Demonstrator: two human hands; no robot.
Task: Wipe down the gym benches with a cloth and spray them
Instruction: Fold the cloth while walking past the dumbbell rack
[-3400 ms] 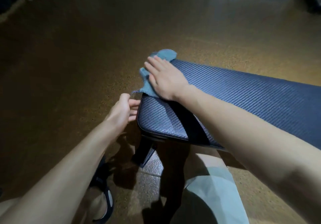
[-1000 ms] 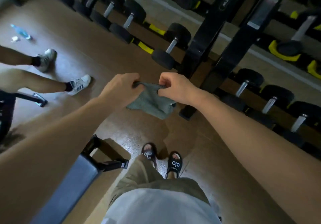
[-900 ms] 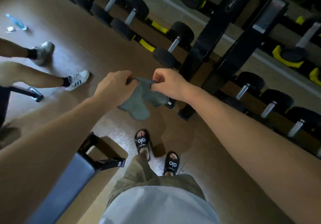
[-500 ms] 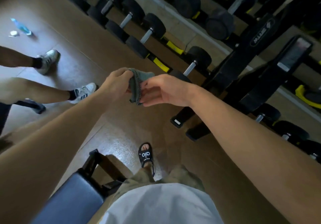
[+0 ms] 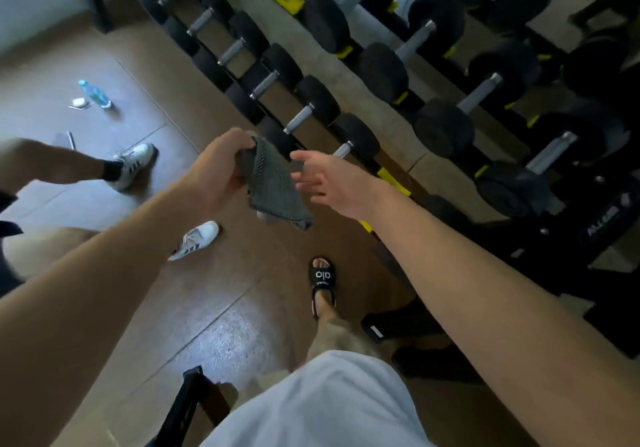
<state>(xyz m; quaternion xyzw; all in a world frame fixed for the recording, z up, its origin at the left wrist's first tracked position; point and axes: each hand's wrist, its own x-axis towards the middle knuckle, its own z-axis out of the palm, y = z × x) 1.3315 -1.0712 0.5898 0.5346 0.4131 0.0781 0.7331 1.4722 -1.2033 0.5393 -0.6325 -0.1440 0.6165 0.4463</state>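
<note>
We note the left hand (image 5: 221,172) pinching the folded cloth (image 5: 273,186) in mid-air by one end, right hand (image 5: 332,183) open just beside it; a loose pinch could drop it onto the floor (image 5: 221,308).

Both forearms are bare, no sleeves being seen. A pale grey-white top (image 5: 322,405) is worn, with khaki shorts (image 5: 332,339) below. A black slide sandal (image 5: 322,278) marked "alo" in white is worn.
</note>
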